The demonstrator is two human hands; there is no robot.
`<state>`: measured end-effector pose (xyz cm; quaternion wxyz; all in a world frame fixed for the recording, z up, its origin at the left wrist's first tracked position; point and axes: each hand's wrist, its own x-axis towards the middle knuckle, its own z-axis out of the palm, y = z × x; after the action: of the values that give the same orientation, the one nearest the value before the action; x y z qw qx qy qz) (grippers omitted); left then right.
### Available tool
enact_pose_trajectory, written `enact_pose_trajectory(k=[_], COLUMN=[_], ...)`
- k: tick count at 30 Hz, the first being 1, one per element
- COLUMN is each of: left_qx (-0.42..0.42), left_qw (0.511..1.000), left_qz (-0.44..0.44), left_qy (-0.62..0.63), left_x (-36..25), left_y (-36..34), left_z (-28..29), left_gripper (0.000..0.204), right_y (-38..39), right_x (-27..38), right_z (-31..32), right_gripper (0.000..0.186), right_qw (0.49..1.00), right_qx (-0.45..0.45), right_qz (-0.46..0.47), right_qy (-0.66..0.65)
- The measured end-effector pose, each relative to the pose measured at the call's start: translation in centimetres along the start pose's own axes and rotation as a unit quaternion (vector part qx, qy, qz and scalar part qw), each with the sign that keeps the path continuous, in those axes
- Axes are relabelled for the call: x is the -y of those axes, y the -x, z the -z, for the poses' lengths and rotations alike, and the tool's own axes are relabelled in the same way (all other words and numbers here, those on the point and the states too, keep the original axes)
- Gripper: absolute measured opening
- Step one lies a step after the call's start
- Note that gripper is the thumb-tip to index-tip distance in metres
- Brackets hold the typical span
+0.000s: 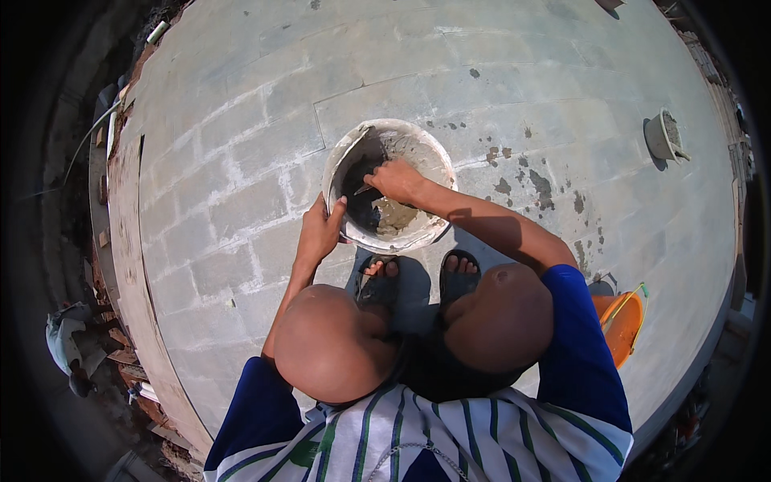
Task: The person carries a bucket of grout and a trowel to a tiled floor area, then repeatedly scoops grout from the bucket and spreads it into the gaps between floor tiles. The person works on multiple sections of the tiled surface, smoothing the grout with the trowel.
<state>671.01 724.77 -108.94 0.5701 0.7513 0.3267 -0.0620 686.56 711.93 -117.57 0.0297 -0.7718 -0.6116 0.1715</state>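
Observation:
A round, pale, mortar-smeared bucket [440, 153] stands on the block paving in front of my feet, with wet grey mortar [395, 217] inside. My left hand [320, 231] grips its near left rim, thumb on the inner side and fingers round the outside. Reaching over the right rim, my right hand [393, 180] is inside the bucket's mouth, its fingers closed. A thin edge shows beside those fingers, above the dark hollow, but what they hold is mostly hidden.
An orange bucket [625, 329] with a greenish handle lies tilted at my right. Further right stands a small pale bucket [663, 136] of grey material. Mortar splashes [540, 189] dot the paving [265, 185]. A person [72, 341] is beyond the left edge boards [136, 241].

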Motion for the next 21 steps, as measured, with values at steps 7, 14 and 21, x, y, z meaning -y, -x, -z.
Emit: enact_pose_trajectory(k=[7, 14, 21], left_qx=[0.026, 0.026, 0.009], left_qw=[0.998, 0.973, 0.972], left_qz=[0.017, -0.07, -0.09], left_qy=[-0.05, -0.217, -0.218], left_x=[-2.9, -3.9, -3.1], left_y=[-0.3, -0.9, -2.6], left_z=[-1.2, -1.6, -1.3], left_gripper=[0.042, 0.043, 0.044], right_y=[2.9, 3.0, 3.9], right_x=[-0.2, 0.9, -1.0], right_z=[-2.9, -4.6, -4.4], right_gripper=[0.025, 0.017, 0.015], right_qw=[0.982, 0.993, 0.984], right_qx=[0.094, -0.032, -0.051], right_qz=[-0.036, -0.094, 0.072], right_qy=[-0.158, -0.063, -0.152])
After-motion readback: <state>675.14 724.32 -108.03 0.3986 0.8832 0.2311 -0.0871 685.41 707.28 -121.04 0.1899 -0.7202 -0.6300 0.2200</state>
